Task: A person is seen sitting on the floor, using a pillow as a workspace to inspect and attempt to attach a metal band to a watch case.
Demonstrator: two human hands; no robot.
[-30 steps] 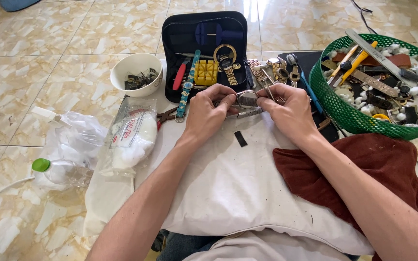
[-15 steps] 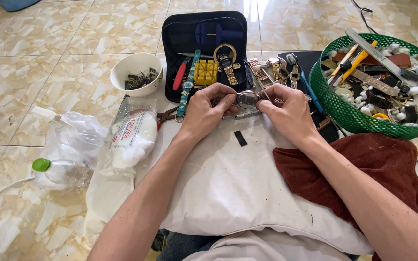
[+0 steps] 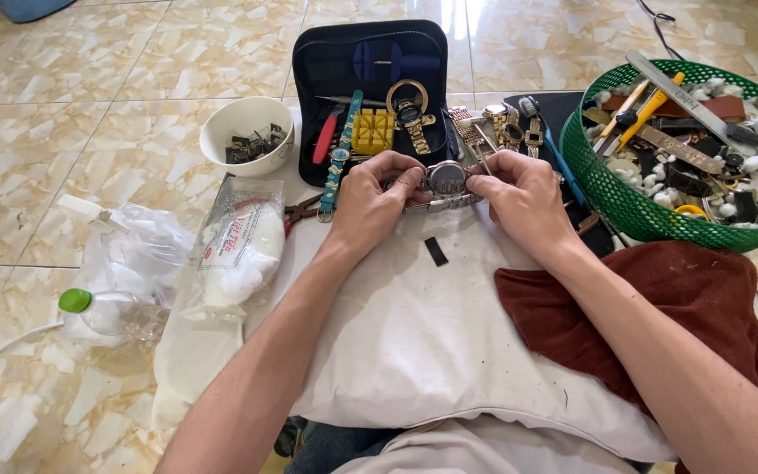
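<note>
Right now both my hands are up in the middle of the frame, pinching a metal wristwatch (image 3: pixel 446 179) between them. My left hand (image 3: pixel 377 200) has its fingers closed on the left side of the watch, and my right hand (image 3: pixel 519 195) has its fingers closed on the right side, so each grip is shut tight on it. The watch has a round, shiny case and a silver link band (image 3: pixel 436 204) that hangs just under it. I think it feels hard, cool and a bit heavy for its small size. The smooth case could slip, and the glass could scratch, so the edges of the case are the best place to hold. The band is bendy and will flop. Under my hands lies a soft white cloth (image 3: pixel 414 325) with a small black piece (image 3: pixel 435 251) on it. A fuzzy brown towel (image 3: pixel 660 307) sits at the right. A green plastic basket (image 3: pixel 607 189) full of tools is at the upper right, and a black tool case (image 3: pixel 326 66) is up top.
</note>
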